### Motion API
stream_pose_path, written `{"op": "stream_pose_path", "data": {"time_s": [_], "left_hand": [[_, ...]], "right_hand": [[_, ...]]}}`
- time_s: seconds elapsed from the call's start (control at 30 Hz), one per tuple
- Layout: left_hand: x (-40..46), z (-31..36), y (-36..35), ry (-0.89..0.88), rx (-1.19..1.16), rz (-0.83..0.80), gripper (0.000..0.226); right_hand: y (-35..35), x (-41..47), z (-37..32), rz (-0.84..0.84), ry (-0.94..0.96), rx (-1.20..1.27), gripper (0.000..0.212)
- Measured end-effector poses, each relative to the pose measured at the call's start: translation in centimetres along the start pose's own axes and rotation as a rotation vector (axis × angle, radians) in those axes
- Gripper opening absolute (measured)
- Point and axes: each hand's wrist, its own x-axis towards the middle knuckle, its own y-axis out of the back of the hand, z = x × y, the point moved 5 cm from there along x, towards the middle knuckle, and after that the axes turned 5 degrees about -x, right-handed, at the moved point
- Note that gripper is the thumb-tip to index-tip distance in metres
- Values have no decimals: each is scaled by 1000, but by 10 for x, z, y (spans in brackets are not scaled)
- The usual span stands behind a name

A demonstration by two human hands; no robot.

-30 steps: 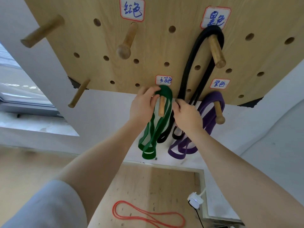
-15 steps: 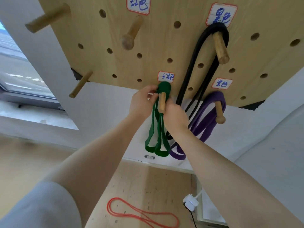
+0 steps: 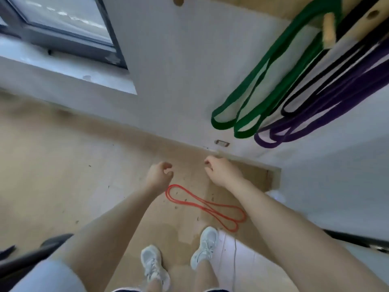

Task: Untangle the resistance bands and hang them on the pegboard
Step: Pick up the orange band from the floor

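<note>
- Our left hand (image 3: pixel 159 173) and right hand (image 3: pixel 219 170) hang loosely curled, holding nothing, above the red band (image 3: pixel 205 205) we must fetch.
- The green band (image 3: pixel 271 79) drapes over its peg (image 3: pixel 329 30), doubled.

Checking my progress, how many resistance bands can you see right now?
4: green band, black band and purple band hang from the pegboard; red band lies on the floor.

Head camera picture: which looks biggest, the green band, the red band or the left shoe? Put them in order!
1. green band, though it hangs nearer the camera, so its lead may be partly nearness
2. red band
3. left shoe
</note>
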Motion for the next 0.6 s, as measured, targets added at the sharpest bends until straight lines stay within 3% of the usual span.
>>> {"op": "stream_pose_path", "data": {"time_s": [0.1,0.3,0.6], "left_hand": [[13,-75,-8,62,38,-31,34],[80,-207,-73,234,-77,-42,34],[241,-362,-213,337,-161,20,39]], "right_hand": [[-82,27,-17,-148,-8,-65,29],[-235,97,-3,-267,-5,-147,29],[-431,265,54,-197,3,-134,35]]}}
